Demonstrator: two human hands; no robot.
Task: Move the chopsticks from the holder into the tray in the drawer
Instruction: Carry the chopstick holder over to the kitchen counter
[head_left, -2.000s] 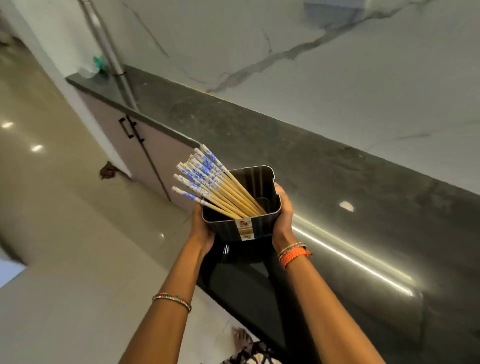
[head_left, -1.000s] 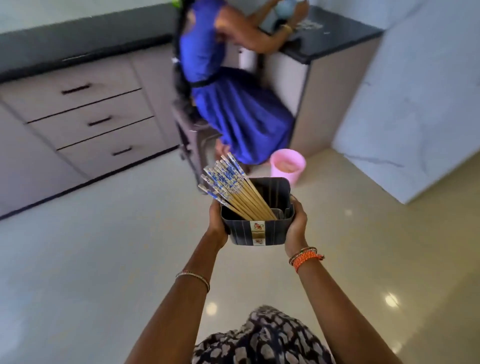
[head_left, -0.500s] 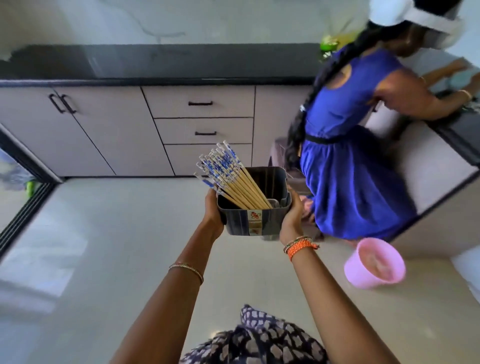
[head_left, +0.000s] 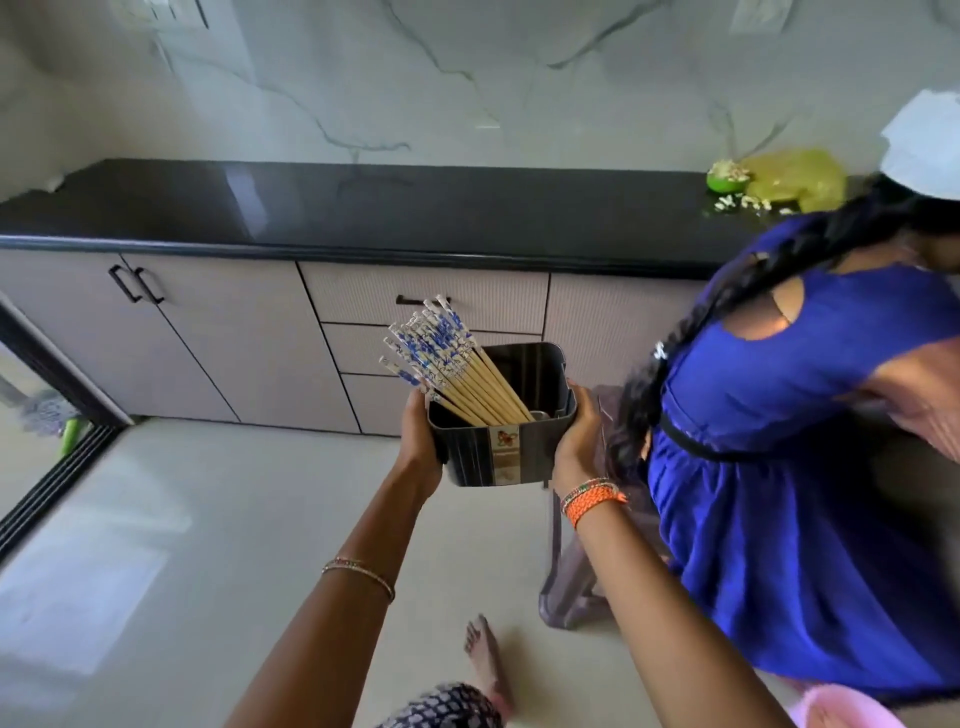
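I carry a dark square holder (head_left: 498, 457) in front of me, above the floor. My left hand (head_left: 418, 439) grips its left side and my right hand (head_left: 574, 441) grips its right side. Several wooden chopsticks (head_left: 457, 371) with blue-and-white patterned tops lean to the left inside it. Ahead stands a cabinet with a stack of three shut drawers (head_left: 426, 306), the top one with a black handle. No tray is visible.
A black countertop (head_left: 363, 208) runs across above the cabinets. A person in a blue dress (head_left: 779, 467) stands close on the right beside a stool (head_left: 576, 582). A green bowl (head_left: 727, 179) and scraps sit far right on the counter. A sliding door track is at left.
I have turned away from the first counter and walked across the room with the holder. The drawer cabinet is now closer and more centred; the person in blue sits nearer on my right.
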